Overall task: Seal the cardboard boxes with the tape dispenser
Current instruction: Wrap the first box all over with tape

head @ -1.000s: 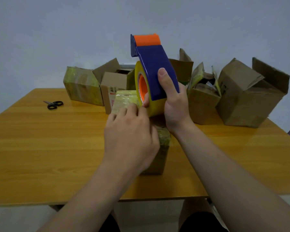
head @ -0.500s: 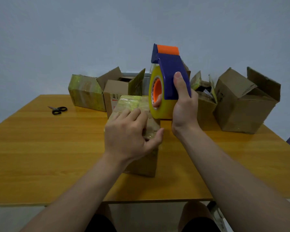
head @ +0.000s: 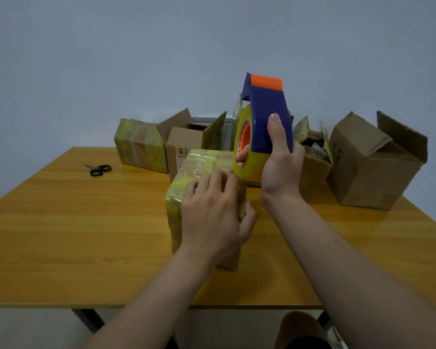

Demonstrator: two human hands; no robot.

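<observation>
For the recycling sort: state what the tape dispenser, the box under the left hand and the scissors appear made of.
Tape dispenser: likely moulded plastic, smooth blue body, orange cap. Box: brown cardboard wrapped in glossy yellowish tape that wrinkles and glints. Scissors: black handles, probably plastic; blades too small to tell.

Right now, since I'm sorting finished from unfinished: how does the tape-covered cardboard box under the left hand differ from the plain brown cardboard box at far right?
The tape-covered cardboard box is closed; the plain brown cardboard box has flaps open. The taped one looks glossy yellowish; the brown one bare. The left hand rests on the taped one, none on the brown one. Both sit on the table.
</observation>
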